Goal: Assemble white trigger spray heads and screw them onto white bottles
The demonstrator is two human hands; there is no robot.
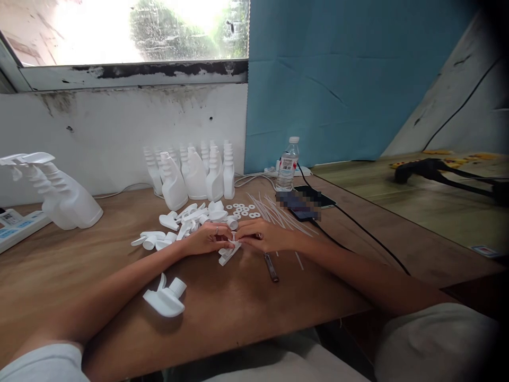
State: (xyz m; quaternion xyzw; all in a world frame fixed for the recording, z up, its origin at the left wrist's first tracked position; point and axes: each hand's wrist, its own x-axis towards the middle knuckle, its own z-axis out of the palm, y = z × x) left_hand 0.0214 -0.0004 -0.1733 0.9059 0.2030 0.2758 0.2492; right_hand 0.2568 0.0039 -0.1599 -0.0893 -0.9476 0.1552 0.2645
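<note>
Both my hands meet over the middle of the table around one white spray trigger head. My left hand, with a ring on one finger, grips it from the left with fingers closed. My right hand pinches at its upper end from the right; its fingertips partly cover that spot, so any small part between them is hidden. Behind my left hand lies a heap of white trigger heads. A single trigger head rests apart, nearer to me. Below my right hand is a small dark metal tool.
Several white bottles stand by the wall. White washers and thin white tubes lie beyond my hands. A water bottle and a phone with cables are at right. Bottles with trigger heads and a power strip stand left.
</note>
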